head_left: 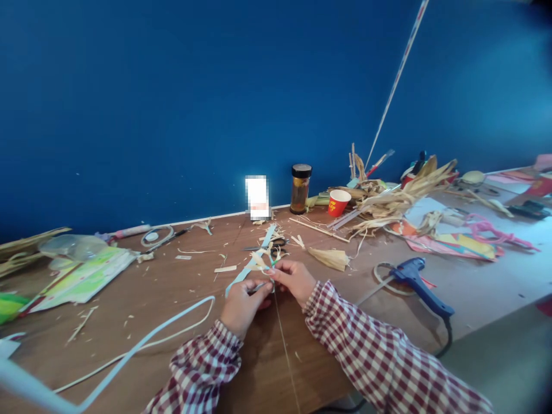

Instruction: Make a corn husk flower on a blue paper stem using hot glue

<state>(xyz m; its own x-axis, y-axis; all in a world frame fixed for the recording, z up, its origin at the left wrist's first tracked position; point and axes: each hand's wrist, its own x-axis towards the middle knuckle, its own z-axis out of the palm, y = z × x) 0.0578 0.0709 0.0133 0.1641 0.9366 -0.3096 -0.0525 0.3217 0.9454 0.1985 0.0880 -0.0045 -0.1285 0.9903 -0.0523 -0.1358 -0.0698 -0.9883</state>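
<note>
Over the middle of the table, my left hand [242, 303] and my right hand [295, 279] meet at a small piece of pale corn husk [259, 262] with a touch of green on it. My right thumb and finger pinch it from the right. Just below, the fingertips of my left hand are closed on its lower end, which is mostly covered. A light blue strip [240, 277] lies on the table behind my left hand. Scissors [279, 249] with dark handles rest beyond my fingers among husk scraps.
A blue glue gun [425, 290] lies on the right, its cable hanging over the edge. Behind stand a lidded jar [300, 192], a red paper cup [338, 203] and a heap of dry husks [383, 201]. A white lamp arm or tube [142, 345] crosses the left front.
</note>
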